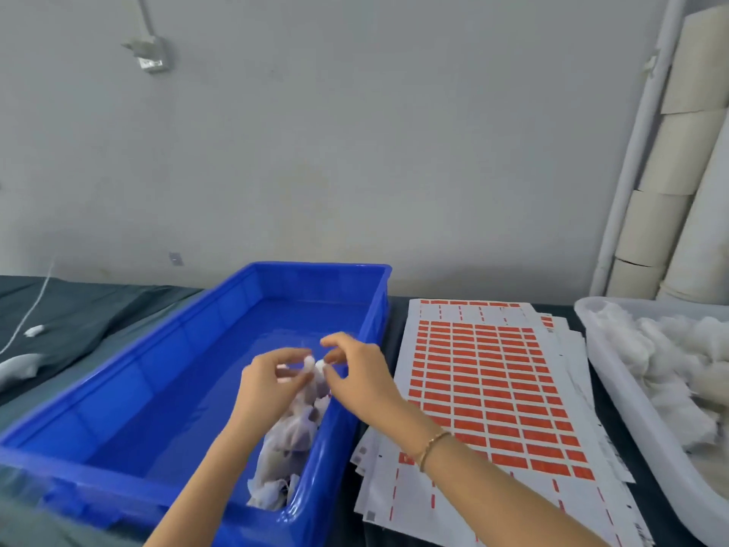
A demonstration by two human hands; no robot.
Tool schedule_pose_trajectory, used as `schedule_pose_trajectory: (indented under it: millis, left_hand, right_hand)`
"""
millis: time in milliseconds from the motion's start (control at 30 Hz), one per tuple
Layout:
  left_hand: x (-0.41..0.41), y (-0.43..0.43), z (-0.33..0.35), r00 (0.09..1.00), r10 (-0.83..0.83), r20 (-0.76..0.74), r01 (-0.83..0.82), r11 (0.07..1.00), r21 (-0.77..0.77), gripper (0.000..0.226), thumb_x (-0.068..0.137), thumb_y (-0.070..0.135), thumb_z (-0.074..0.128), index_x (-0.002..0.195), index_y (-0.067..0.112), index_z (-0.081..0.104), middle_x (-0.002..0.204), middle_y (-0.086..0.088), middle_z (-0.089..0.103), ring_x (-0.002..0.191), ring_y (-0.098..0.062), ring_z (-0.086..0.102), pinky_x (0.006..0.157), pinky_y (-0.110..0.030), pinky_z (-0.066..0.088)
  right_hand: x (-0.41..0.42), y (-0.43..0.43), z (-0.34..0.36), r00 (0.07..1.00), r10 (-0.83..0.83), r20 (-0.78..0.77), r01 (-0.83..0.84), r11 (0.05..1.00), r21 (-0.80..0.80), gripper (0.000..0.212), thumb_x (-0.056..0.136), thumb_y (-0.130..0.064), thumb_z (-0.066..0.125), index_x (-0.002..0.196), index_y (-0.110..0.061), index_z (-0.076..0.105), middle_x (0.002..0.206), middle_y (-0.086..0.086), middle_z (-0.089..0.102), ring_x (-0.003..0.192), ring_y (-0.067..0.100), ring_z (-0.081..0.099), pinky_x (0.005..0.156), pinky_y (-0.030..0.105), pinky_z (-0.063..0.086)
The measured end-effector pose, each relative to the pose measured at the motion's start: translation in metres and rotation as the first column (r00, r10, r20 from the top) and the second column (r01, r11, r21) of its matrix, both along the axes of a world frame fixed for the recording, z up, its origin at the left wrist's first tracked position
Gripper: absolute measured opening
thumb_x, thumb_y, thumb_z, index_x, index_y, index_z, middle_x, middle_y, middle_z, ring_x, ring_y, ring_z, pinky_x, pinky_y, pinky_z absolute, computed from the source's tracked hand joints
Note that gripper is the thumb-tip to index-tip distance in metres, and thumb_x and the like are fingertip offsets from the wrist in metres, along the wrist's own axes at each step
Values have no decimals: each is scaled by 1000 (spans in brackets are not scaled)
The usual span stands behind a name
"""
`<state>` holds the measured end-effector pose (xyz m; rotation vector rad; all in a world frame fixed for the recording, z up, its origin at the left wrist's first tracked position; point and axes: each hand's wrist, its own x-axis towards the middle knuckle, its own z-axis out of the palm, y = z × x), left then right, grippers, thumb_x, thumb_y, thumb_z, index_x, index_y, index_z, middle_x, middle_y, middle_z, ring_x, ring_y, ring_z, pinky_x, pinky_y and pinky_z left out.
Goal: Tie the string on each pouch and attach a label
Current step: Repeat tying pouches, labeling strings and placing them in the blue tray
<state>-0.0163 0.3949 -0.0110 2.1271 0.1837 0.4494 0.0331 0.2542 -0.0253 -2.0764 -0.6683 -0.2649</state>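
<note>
A white gauze pouch (315, 382) with dark filling hangs over the blue crate (165, 365), held up between both hands. My left hand (272, 382) pinches the gathered neck of the pouch from the left. My right hand (355, 373) pinches at the same neck from the right, fingers curled as if on the thin string, which is too fine to make out. More white pouches (282, 463) lie in the crate's near right corner. Sheets of red labels (489, 388) lie flat to the right of the crate.
A white tray (631, 412) of untied white pouches stands at the far right. Rolls of pale material (678, 159) lean against the wall behind it. A dark cloth (79, 309) covers the table on the left, with a white cord (35, 309) on it.
</note>
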Motion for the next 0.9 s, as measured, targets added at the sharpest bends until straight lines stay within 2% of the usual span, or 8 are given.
schedule_pose_trajectory:
  millis: [67,167,233,333,467,600,733,900]
  left_hand:
    - [0,-2,-10,1000,3,-7,-3,998,59,7,90,23,64,96,21,69,83,15,69,79,2,66,64,-10,46]
    - [-2,-24,-4,991,-34,131,13,987,158,25,88,12,64,100,34,64,98,12,64,90,-3,63,76,-24,50]
    - [-3,-50,8,972,-119,204,89,985,151,37,85,-2,61,94,34,66,94,10,67,86,-2,64,72,-16,50]
    - [4,-102,22,947,-235,219,217,971,104,29,85,-2,64,90,25,72,87,11,72,81,-2,67,64,-3,47]
    - [14,-184,26,891,-387,236,383,921,65,22,86,8,66,94,28,70,90,15,69,84,-3,65,68,-7,47]
    - [23,-268,24,814,-545,200,545,837,60,22,89,17,65,93,38,63,90,27,61,85,6,61,66,0,45]
    - [30,-342,12,695,-709,123,713,701,15,17,91,17,63,101,31,68,94,22,65,87,6,62,70,-2,46]
    - [34,-416,-1,573,-819,-10,819,573,34,25,89,10,60,112,12,67,111,-2,68,97,-10,63,86,-17,50]
  right_hand:
    - [-5,-4,-8,1000,16,24,-17,999,30,23,88,-21,57,110,-17,64,99,-2,71,89,10,65,85,28,53]
    - [-13,-20,-11,997,-25,74,20,997,68,20,87,-26,54,100,-20,69,98,-6,71,93,4,59,86,6,38]
    - [-18,-40,-7,999,-47,24,43,988,146,22,87,-22,53,100,-21,70,98,-7,71,93,1,61,86,7,41]
    - [-25,-82,2,991,-118,-56,127,966,225,21,90,-20,56,106,-19,70,100,-7,72,91,1,64,84,15,50]
    - [-37,-165,14,953,-287,-101,302,931,204,22,93,-27,59,114,-25,66,107,-11,69,92,1,64,82,8,49]
    - [-53,-260,34,897,-436,-74,441,893,86,15,91,-20,63,103,-18,71,93,-8,71,84,2,66,79,17,54]
    - [-62,-351,36,782,-622,-43,618,782,-82,9,87,-20,67,92,-23,73,83,-13,70,75,-1,64,69,16,51]
    - [-74,-450,25,563,-827,-17,739,512,-439,32,88,-30,61,119,-21,60,117,-1,63,111,17,57,89,30,46]
